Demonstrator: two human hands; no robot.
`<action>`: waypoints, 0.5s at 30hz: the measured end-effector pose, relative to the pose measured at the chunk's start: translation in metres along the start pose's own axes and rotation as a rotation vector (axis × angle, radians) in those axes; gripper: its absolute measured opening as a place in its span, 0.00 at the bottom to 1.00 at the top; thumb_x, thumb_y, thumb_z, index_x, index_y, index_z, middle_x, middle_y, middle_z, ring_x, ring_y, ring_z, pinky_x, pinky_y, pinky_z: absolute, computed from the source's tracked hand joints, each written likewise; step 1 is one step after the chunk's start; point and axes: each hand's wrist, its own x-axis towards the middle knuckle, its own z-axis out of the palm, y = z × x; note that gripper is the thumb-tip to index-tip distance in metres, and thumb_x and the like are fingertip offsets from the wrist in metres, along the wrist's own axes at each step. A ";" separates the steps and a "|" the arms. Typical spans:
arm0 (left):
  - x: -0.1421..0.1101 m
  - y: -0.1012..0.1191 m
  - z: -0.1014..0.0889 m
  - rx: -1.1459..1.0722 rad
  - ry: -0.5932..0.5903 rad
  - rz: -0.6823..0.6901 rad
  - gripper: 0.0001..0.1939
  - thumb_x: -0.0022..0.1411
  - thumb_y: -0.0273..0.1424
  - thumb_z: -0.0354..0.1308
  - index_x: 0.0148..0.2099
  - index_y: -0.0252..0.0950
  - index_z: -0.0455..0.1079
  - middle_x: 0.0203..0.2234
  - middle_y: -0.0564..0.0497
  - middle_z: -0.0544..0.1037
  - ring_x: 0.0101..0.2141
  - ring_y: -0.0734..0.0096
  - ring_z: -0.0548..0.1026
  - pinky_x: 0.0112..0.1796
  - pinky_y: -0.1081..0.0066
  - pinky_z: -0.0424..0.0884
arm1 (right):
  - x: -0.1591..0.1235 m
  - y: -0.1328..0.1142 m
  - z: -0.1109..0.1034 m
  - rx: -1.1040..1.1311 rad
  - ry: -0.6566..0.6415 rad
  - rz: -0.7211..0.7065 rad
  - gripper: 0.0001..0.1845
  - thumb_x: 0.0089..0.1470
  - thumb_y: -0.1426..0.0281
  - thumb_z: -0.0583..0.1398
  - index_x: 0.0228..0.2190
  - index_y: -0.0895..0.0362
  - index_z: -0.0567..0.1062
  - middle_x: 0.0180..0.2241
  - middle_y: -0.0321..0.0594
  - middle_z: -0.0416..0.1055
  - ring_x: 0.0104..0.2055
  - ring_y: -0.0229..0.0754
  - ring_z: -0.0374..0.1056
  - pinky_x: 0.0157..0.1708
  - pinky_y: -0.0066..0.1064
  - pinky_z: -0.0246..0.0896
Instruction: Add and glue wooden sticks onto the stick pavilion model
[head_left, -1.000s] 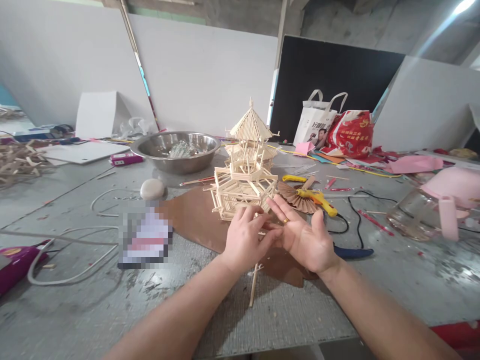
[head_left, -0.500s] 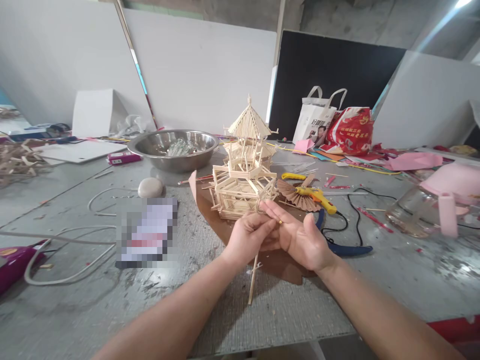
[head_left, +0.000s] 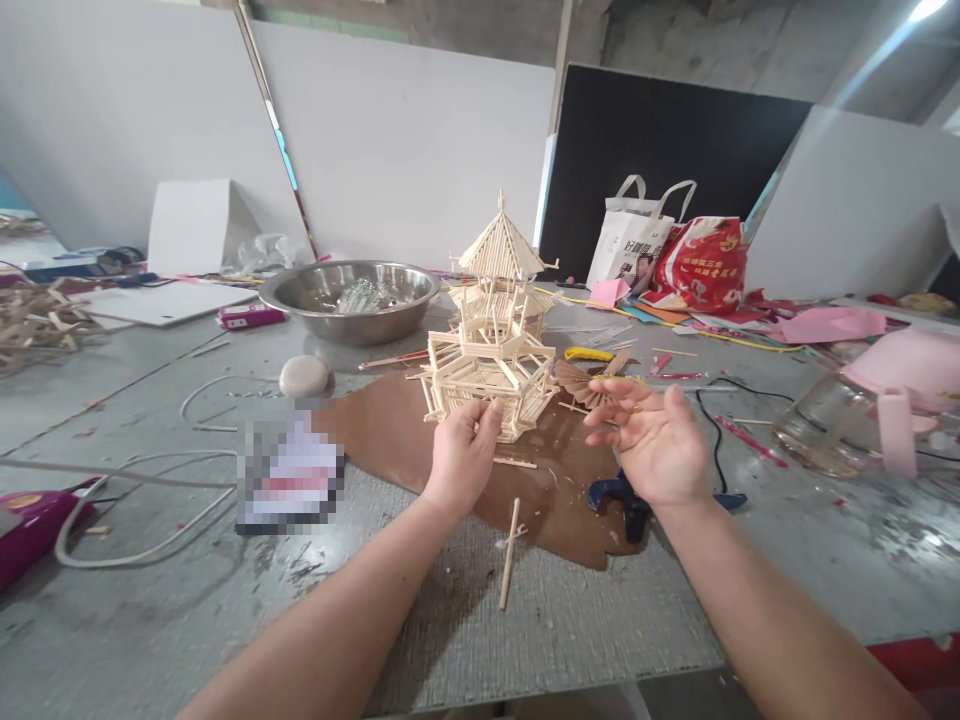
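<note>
A pagoda model [head_left: 493, 325] built of thin wooden sticks stands on a brown sheet [head_left: 390, 430] in the middle of the grey table. My left hand [head_left: 459, 457] is curled at the model's lower front edge, thumb and fingers touching its base. My right hand [head_left: 651, 440] hovers to the right of the model, palm up, fingers spread, holding nothing. A loose wooden stick [head_left: 510, 552] lies on the sheet's near edge, between my forearms.
A steel bowl [head_left: 349, 297] stands behind the model on the left. A yellow glue gun [head_left: 589, 355], blue pliers [head_left: 637, 497] and black cable lie to the right. White cable [head_left: 135, 480], a round stone [head_left: 304, 376], bags [head_left: 675, 255] and pink paper scraps surround the work area.
My hands were together in front of the model. They have parted: the left moved up to the model's base, the right swung out to the right and opened. The stick stays on the table.
</note>
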 end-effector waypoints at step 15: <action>-0.010 -0.007 0.012 0.141 -0.109 0.249 0.05 0.57 0.29 0.46 0.30 0.36 0.60 0.24 0.54 0.70 0.27 0.75 0.67 0.29 0.76 0.61 | -0.021 -0.009 0.006 -0.727 0.355 -1.238 0.29 0.38 0.65 0.57 0.47 0.45 0.61 0.56 0.28 0.47 0.60 0.48 0.34 0.55 0.51 0.36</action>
